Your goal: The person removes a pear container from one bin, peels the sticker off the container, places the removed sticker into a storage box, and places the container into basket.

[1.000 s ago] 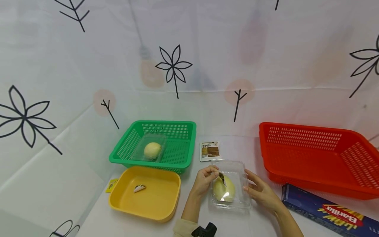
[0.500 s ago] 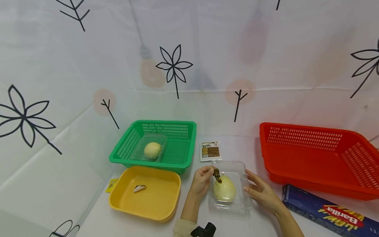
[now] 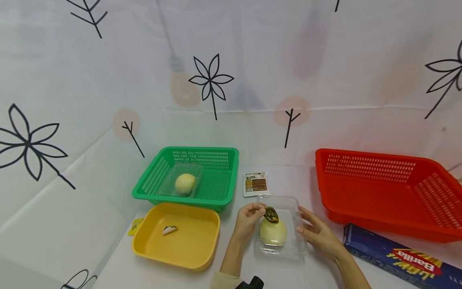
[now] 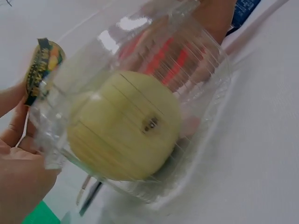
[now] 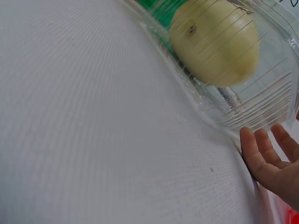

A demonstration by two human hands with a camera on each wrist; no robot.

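In the head view my left hand (image 3: 246, 220) pinches a dark oval sticker (image 3: 271, 215) with gold lettering and a fruit picture, at the upper left of a clear plastic clamshell box (image 3: 295, 245). A round, pale yellow-green fruit (image 3: 273, 233) sits inside the box. My right hand (image 3: 319, 233) touches the box's right side with its fingers. From the left wrist, the sticker (image 4: 44, 65) stands above the finger ends, beside the box, and the fruit (image 4: 124, 133) shows its dark blossom end. In the right wrist view the right hand's fingertips (image 5: 246, 135) rest against the box's ribbed side.
A green basket (image 3: 220, 196) holds another boxed fruit (image 3: 185, 183). The yellow tray (image 3: 187, 251) holds a small curled dark-and-white piece (image 3: 170, 229); a yellow packet (image 3: 135, 226) lies behind it. A white packet (image 3: 255, 184), a red basket (image 3: 371, 192) and a blue Barilla box (image 3: 379, 255) stand around.
The sticker in my left hand has turned from nearly edge-on and curled to showing its printed face above the fruit. My right hand and the box have stayed in place.
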